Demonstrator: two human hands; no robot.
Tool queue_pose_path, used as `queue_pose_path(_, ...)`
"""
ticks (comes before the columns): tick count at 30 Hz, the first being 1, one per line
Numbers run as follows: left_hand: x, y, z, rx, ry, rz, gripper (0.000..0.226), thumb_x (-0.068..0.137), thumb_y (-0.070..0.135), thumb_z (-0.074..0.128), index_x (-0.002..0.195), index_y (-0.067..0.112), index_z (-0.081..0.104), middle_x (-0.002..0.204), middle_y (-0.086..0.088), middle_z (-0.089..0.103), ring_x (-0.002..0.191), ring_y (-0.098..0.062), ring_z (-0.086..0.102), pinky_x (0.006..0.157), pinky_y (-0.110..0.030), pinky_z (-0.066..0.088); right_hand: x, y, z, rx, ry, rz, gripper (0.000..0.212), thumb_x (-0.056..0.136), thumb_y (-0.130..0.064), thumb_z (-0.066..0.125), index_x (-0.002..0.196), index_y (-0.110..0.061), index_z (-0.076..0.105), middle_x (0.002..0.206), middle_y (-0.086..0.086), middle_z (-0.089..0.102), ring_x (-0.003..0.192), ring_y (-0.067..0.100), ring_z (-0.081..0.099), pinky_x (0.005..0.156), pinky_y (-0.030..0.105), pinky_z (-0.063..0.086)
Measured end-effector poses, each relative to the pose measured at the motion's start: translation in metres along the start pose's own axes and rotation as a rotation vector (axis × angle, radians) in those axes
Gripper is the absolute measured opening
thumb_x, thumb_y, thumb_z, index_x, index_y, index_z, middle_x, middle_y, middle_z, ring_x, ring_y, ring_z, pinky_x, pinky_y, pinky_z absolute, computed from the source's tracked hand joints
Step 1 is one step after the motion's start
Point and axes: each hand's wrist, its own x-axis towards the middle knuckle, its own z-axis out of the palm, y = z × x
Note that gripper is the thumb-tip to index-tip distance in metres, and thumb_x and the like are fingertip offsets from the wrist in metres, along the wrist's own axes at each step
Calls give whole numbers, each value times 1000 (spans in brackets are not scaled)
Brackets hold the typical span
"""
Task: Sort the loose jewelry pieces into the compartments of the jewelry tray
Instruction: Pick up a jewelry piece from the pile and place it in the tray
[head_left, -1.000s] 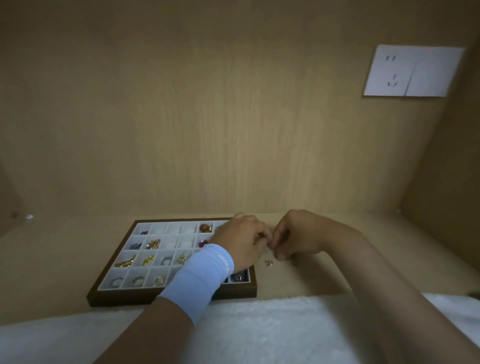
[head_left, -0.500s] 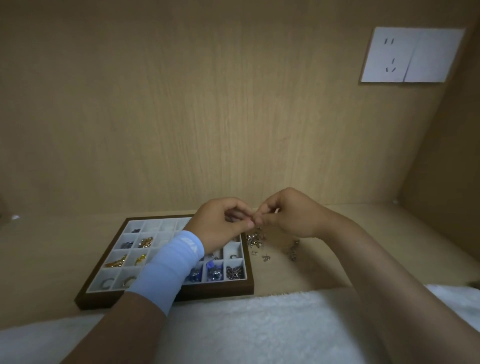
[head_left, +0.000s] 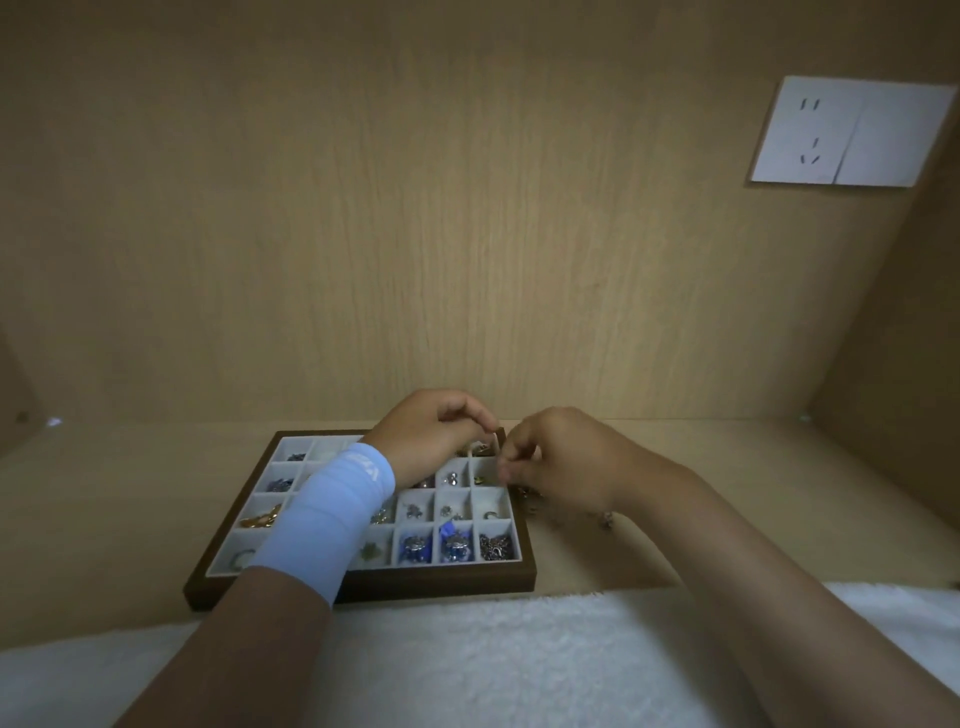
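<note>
Fingers (head_left: 511, 474) of the right hand (head_left: 563, 462) pinch what seems a jewelry piece (head_left: 500, 466) over the jewelry tray's (head_left: 363, 590) right column; loose pieces (head_left: 532, 501) lie at five o'clock; left hand (head_left: 431, 436) curls, contents unclear.

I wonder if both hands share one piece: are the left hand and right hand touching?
Apart. The head view shows the jewelry tray's dark corner in the gap between left hand and right hand.
</note>
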Motion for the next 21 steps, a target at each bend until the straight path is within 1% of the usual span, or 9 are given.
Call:
queue_pose_path(3, 2, -5, 5, 99, 10, -1, 19, 91, 19, 60, 85, 32, 72, 90, 16, 70, 91, -4, 64, 92, -33, 51, 0, -8, 2, -138, -43, -20, 12, 89, -37, 70, 94, -30, 78, 90, -14, 72, 85, 4, 63, 83, 36, 54)
queue_pose_path(6, 3, -6, 10, 201, 1, 2, 21, 90, 22, 56, 86, 37, 70, 91, 19, 69, 88, -5, 65, 88, -34, 54, 0, -12, 0, -180, -29, -60, 12, 87, -38, 72, 96, -35, 79, 92, -16, 71, 87, 4, 62, 82, 34, 53)
queue_pose_path(8, 3, -7, 12, 244, 7, -3, 21, 87, 24, 54, 85, 39, 69, 89, 17, 68, 84, -7, 65, 84, -37, 55, 0, -14, 3, -174, -46, -79, 13, 86, -38, 73, 96, -35, 79, 96, -16, 73, 89, 4, 64, 82, 34, 53)
queue_pose_path(10, 2, -8, 13, 269, 6, -1, 22, 87, 22, 54, 85, 39, 68, 87, 15, 68, 83, -8, 64, 83, -36, 55, 0, -15, 6, -183, -69, -75, 13, 86, -38, 73, 97, -36, 79, 98, -17, 74, 90, 3, 64, 83, 33, 53)
queue_pose_path(13, 0, -7, 16, 298, 3, 28, 23, 89, 18, 54, 88, 36, 69, 87, 15, 66, 82, -7, 61, 83, -34, 54, 0, -13, 3, -130, -34, -73, 12, 85, -37, 75, 95, -34, 80, 91, -16, 75, 84, 0, 65, 81, 31, 54)
queue_pose_path(16, -2, -5, 22, 320, 27, 99, 23, 89, 18, 54, 87, 36, 69, 89, 19, 62, 84, -4, 59, 83, -34, 54, -3, 0, -22, -26, 30, 19, 7, 84, -32, 77, 90, -30, 81, 82, -17, 73, 77, -2, 65, 78, 26, 53)
queue_pose_path(18, -1, -3, 30, 340, 36, 163, 20, 89, 21, 56, 86, 37, 68, 90, 22, 60, 89, -4, 56, 86, -35, 52, -8, 15, -39, -48, 36, 100, 4, 82, -31, 79, 85, -30, 80, 82, -17, 73, 80, -1, 66, 82, 29, 55)
queue_pose_path(19, -1, -2, 35, 360, 28, 195, 19, 88, 23, 56, 86, 38, 68, 89, 22, 59, 93, -5, 54, 89, -36, 51, -11, 22, -46, -61, 14, 141, 2, 81, -29, 80, 82, -31, 80, 82, -17, 73, 81, -1, 66, 82, 29, 55)
queue_pose_path(21, 0, -1, 45, 424, -8, 237, 16, 88, 26, 57, 89, 37, 70, 91, 20, 60, 100, -6, 49, 94, -36, 46, -15, 32, -50, -93, -70, 209, 10, 78, -24, 81, 76, -34, 78, 81, -17, 73, 79, -3, 64, 79, 24, 54)
